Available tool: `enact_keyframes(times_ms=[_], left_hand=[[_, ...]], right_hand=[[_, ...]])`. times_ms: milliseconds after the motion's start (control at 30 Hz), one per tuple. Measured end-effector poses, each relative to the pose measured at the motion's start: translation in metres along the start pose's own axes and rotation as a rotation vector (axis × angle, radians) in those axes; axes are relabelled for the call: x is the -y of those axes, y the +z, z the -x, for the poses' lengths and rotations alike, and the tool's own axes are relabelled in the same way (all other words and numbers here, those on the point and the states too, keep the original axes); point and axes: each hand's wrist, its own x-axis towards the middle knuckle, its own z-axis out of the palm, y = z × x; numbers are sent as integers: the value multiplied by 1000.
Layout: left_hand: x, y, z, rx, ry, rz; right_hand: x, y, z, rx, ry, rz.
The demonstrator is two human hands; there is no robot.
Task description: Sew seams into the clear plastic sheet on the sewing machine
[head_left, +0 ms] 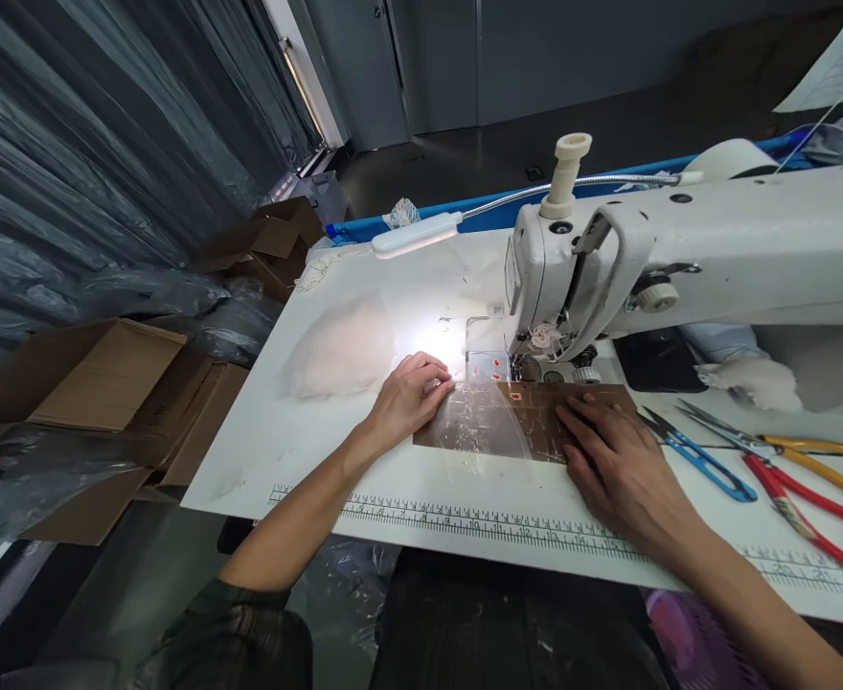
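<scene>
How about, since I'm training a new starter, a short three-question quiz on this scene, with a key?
1. Which hand is nearer the blue-handled snips?
2. True or false: the printed ruler lies nearer the person's body than the left hand does.
3. Fill in the colour: the fingers of the right hand rest on a flat ____ piece beside the sewing machine.

Key: 1. The right hand. 2. True. 3. Brown.
</scene>
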Motion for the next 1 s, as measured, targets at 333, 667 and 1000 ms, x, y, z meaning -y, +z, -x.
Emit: enact_keyframes(times_ms=[333, 667, 1000], left_hand=[[-61, 2, 21, 262, -144, 880], [-40, -34, -7, -13, -77, 479], [-3, 19, -34, -267, 503, -162]], right_hand=[[41, -38, -17, 330, 164, -709], [39, -23, -56, 524, 488, -1077], [22, -9, -73, 267, 461, -373]])
